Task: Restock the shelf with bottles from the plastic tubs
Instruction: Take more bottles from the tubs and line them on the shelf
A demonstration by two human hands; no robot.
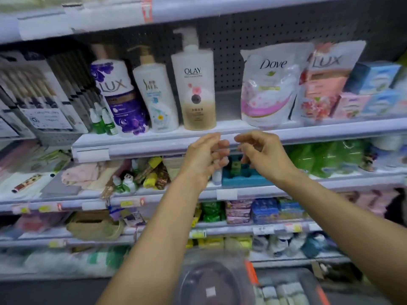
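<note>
Clear plastic tub [220,280] blurred at bottom, left hand [203,156] and right hand [261,151] loosely curled, empty, white-to-gold Olay pump bottle [195,89] upright on shelf [231,137] just above.

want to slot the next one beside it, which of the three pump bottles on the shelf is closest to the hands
The Olay bottle, white fading to gold, rightmost of the three. It stands just above the left hand. The purple Lux bottle and the white bottle between them stand farther left.
</note>
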